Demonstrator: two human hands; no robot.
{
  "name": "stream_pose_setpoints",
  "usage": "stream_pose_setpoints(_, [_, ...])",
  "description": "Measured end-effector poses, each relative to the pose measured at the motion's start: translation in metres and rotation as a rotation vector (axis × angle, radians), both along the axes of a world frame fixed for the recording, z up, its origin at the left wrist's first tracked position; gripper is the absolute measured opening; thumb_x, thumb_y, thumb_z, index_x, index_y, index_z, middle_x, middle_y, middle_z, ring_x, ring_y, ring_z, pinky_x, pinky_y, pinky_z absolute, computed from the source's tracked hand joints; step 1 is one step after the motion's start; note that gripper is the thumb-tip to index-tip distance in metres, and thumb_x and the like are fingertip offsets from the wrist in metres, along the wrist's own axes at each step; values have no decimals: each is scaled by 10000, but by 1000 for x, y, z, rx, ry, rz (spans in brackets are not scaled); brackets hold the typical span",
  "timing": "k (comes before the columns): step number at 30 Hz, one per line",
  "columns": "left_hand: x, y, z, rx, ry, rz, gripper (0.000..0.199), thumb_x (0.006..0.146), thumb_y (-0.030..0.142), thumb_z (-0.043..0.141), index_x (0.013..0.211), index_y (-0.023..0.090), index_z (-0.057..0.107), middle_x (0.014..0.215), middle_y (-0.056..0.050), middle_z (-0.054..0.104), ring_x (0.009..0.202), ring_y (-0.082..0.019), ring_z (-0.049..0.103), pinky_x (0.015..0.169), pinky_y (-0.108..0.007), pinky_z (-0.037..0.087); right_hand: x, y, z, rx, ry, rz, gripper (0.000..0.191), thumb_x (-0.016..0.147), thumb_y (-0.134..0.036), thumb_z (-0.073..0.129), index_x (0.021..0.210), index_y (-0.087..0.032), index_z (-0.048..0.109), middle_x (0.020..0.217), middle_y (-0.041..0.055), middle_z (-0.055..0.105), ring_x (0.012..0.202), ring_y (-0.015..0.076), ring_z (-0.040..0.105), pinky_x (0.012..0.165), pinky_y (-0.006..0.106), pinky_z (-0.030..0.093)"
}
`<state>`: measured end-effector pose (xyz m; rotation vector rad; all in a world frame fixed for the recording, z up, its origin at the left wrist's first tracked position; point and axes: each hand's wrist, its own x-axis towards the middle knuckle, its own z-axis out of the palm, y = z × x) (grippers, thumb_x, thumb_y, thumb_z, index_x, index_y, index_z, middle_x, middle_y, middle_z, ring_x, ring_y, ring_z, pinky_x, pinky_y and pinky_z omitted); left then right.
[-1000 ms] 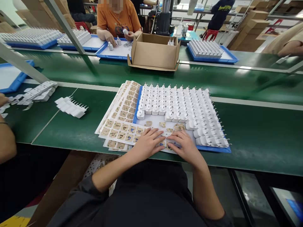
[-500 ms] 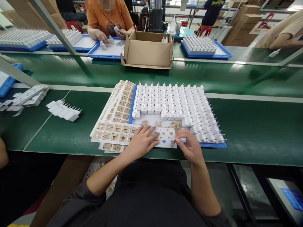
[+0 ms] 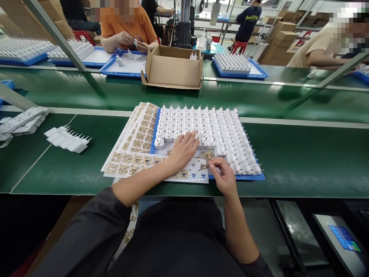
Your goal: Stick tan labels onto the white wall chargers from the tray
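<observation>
We're mid-cycle w/ labels and plugs. Our right hand point(image 3: 223, 175) pinches a small label point(image 3: 204, 167) between thumb and forefinger, held just above the near edge of the blue tray point(image 3: 253, 177), at about 6 o'clock of the plug block. Our left hand point(image 3: 184, 148) reaches fwd, fingers spread and resting on a white plug point(image 3: 190, 135) in the front row at approx. 7 o'clock of the block; it touches but we can't tell if it has closed round one yet.

The plugs point(image 3: 213, 127) stand pins-up in tight rows and fill most of the tray; the near-left corner is bare, w/ a few loose labels lying there. Label sheets point(image 3: 138, 134) fan out at 9 o'clock of the tray, on the green surface point(image 3: 302, 161), and one sheet point(image 3: 190, 175) lies under our wrists, partly peeled.

Step, as we judge it: label is peeled and ready, plug being fetched. The next move calls for the left hand to grip one plug w/o tipping its neighbours, bring it to the label, and line the label square on the plug face before pressing. The sticky side mustn't touch fingers or tray.

Further off: a cardboard box point(image 3: 173, 69) at 12 o'clock, and other people working beyond it.
</observation>
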<state>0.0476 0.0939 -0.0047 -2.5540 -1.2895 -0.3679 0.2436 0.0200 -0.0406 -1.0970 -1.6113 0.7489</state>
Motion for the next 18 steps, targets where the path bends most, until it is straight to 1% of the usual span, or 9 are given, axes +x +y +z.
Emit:
stream_pose_setpoints(3, [-2,2,-4,-72,-14,-8,217,928,43,481,1085,115,612,1213,-193,650,1076,-314,619,846,-411,514,1,0,-3,-35,25,-6,95,990,-286,575,955,-238,649,951,46,663,919,203,630,816,351,510])
stream_pose_setpoints(4, [-4,4,-3,-117,-37,0,219,914,24,487,1069,114,613,1141,-174,662,1033,-304,624,829,-405,520,1,0,-3,-47,36,-7,99,988,-291,578,946,-238,651,944,44,664,918,204,630,821,352,510])
stream_pose_setpoints(6, [-12,6,3,-227,-161,17,226,888,30,555,1090,112,616,1094,-149,659,1015,-290,622,839,-403,531,2,0,-4,-64,63,-5,103,982,-297,588,929,-238,654,926,40,665,916,206,629,827,355,508])
stream_pose_setpoints(9, [-30,0,15,-435,-554,-3,379,858,175,721,1223,156,621,1136,-115,643,1024,-259,628,852,-382,549,2,-1,1,-76,123,9,100,971,-300,608,912,-238,661,905,38,666,902,207,630,819,353,509])
stream_pose_setpoints(10, [-36,-5,17,-517,-716,-22,411,851,238,752,1241,188,634,1146,-101,640,1026,-247,632,843,-364,555,0,-2,4,-74,155,19,91,965,-297,618,912,-239,662,898,38,668,893,205,632,810,350,511])
stream_pose_setpoints(12, [-46,-21,16,-675,-1038,-60,396,841,330,779,1211,233,678,1145,-83,641,1046,-231,638,835,-332,560,-6,-4,13,-68,229,56,66,953,-287,640,913,-240,662,884,37,667,870,201,635,787,341,515])
stream_pose_setpoints(14, [-48,-38,9,-786,-1316,-97,351,824,357,800,1142,233,715,1122,-75,650,1070,-225,640,864,-319,558,-15,-7,24,-67,294,133,43,943,-272,657,913,-241,664,866,35,663,847,196,636,773,336,519])
stream_pose_setpoints(15, [-48,-47,4,-810,-1427,-113,347,812,355,814,1121,228,722,1107,-73,655,1072,-222,643,885,-320,556,-21,-9,30,-71,318,186,36,938,-265,663,912,-241,667,856,33,660,837,193,634,771,336,520])
stream_pose_setpoints(18, [-42,-66,-13,-792,-1623,-155,377,782,346,841,1121,225,726,1120,-73,664,1077,-226,657,919,-331,556,-38,-12,44,-90,396,315,28,928,-254,680,904,-243,672,836,27,656,811,183,623,763,331,513])
